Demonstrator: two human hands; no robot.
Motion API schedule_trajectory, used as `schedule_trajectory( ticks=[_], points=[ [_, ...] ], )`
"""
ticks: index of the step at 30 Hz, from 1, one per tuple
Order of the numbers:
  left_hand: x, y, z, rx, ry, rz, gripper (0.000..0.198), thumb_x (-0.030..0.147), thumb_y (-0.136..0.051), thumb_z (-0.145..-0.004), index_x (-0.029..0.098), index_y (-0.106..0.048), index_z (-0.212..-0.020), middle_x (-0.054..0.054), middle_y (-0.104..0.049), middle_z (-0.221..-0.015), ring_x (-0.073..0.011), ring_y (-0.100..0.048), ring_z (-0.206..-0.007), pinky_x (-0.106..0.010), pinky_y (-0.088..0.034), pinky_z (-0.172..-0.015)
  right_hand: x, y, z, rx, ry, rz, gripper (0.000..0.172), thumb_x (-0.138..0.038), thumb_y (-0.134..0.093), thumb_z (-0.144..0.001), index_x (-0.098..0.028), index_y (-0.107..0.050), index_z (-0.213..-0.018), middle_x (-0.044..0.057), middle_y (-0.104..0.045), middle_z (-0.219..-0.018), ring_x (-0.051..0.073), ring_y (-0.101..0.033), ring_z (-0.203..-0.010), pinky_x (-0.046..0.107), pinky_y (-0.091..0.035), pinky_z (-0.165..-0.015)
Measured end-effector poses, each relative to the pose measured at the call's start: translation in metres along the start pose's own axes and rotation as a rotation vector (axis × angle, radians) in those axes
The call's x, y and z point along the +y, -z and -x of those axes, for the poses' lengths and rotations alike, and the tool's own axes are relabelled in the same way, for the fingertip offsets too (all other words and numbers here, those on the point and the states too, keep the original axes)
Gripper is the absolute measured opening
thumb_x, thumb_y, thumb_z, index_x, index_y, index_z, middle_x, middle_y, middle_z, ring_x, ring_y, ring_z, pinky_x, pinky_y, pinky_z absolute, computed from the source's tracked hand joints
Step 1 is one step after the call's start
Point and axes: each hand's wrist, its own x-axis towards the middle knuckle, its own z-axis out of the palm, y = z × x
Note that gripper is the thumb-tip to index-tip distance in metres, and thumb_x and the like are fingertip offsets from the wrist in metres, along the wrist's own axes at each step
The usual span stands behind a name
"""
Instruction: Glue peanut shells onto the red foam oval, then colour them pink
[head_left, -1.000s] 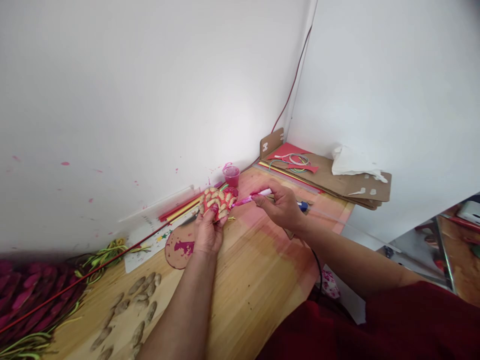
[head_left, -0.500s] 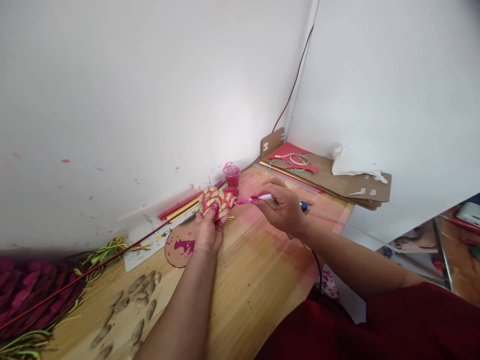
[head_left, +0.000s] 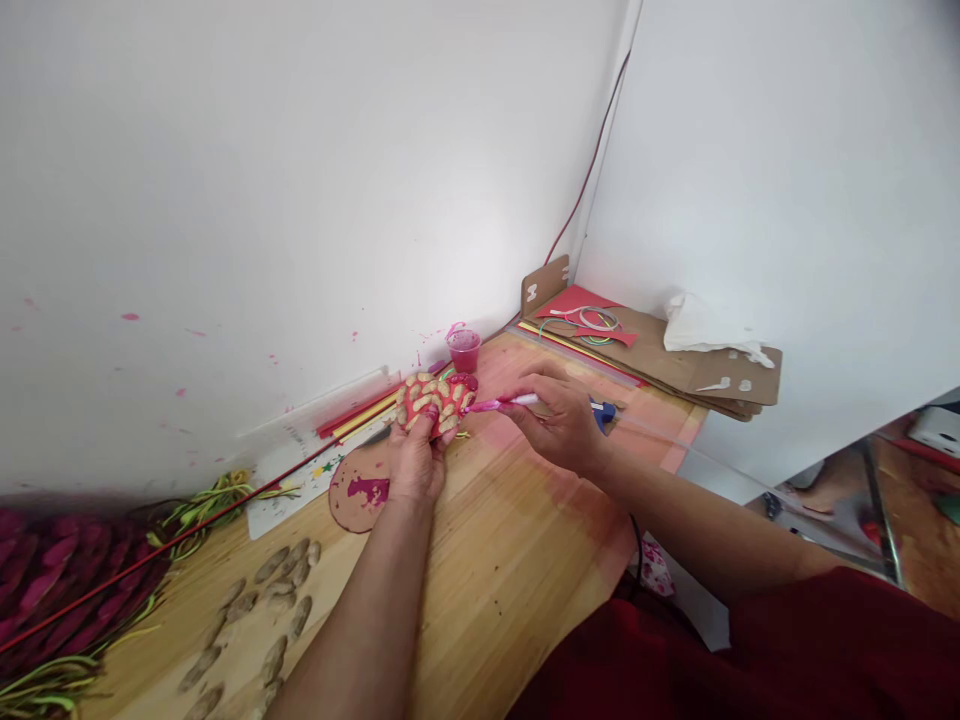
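My left hand (head_left: 417,458) grips a red disc covered with peanuts (head_left: 437,402) by its near edge, the thumb on top. Dark pink paint coats the peanuts at its upper right; the others are still tan. In my right hand (head_left: 553,415) is a paintbrush (head_left: 498,403) with a pale handle, pinched near its pink-stained end. Its tip touches the right edge of the disc. Just behind the disc stands a small clear cup of pink paint (head_left: 464,351). Under my left wrist lies a round brown disc (head_left: 360,490) smeared with magenta.
Loose peanuts (head_left: 281,590) lie at the table's near left, beside pink-painted layered pieces with green strands (head_left: 225,497). A thin red stick (head_left: 202,517) crosses there. Cardboard sheets (head_left: 667,355) with white tissue (head_left: 709,325) fill the far corner. A blue object (head_left: 602,415) sits behind my right hand.
The brush tip has shifted slightly left and down along the disc's right edge, and my right hand moved a little with it. The left hand holds the disc nearly still.
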Motion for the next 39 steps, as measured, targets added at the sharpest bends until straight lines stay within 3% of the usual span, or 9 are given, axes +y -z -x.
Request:
schedule_trajectory(
  ticks=[24, 39],
  points=[
    [-0.0009, 0.0014, -0.0010, -0.003, -0.007, 0.008, 0.044, 0.009, -0.070, -0.078, 0.029, -0.067, -0.116, -0.002, -0.073, -0.107, -0.0098, -0.069, -0.068, -0.016, -0.056, -0.051, 0.0001, -0.0002, -0.0011, 0.014, -0.001, 0.028, 0.003, -0.028, -0.069, -0.090, -0.025, -0.068, -0.090, 0.004, -0.072, -0.082, 0.023, -0.063, -0.083, 0.038, -0.051, -0.076],
    [-0.0011, 0.0018, -0.0004, -0.046, -0.017, 0.000, 0.053, 0.011, -0.073, -0.076, 0.031, -0.064, -0.124, -0.005, -0.070, -0.120, -0.0100, -0.069, -0.068, -0.017, -0.056, -0.052, 0.0057, 0.0019, -0.0061, 0.029, -0.199, -0.052, 0.002, -0.026, -0.070, -0.088, -0.024, -0.069, -0.087, 0.002, -0.073, -0.086, 0.021, -0.068, -0.085, 0.036, -0.053, -0.080]
  ],
)
